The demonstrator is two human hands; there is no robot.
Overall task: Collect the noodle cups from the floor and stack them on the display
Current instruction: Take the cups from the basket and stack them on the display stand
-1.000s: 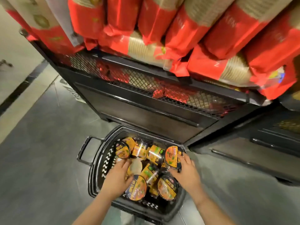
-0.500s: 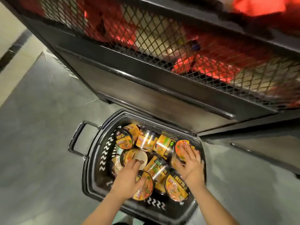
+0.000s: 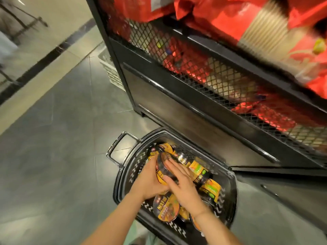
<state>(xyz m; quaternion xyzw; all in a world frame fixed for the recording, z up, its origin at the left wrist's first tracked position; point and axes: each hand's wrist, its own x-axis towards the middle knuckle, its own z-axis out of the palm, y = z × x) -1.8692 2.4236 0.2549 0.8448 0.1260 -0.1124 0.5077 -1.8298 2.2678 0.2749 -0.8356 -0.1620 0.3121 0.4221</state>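
Black plastic basket [image 3: 123, 175] on grey floor, near the display's [image 3: 194, 110] base, holding loose noodle cups [image 3: 209, 189]. Half a second back, hands apart on separate cups; now closed in on one cup [image 3: 163, 167]: left hand [image 3: 150, 181] curled under its left side, right hand [image 3: 178, 181] laid over the lid, fingers straight. Probably about to lift; nothing stacked yet

Yellow-and-black noodle cups [image 3: 166, 209] fill a black basket [image 3: 228, 207] patterned with white zigzags.
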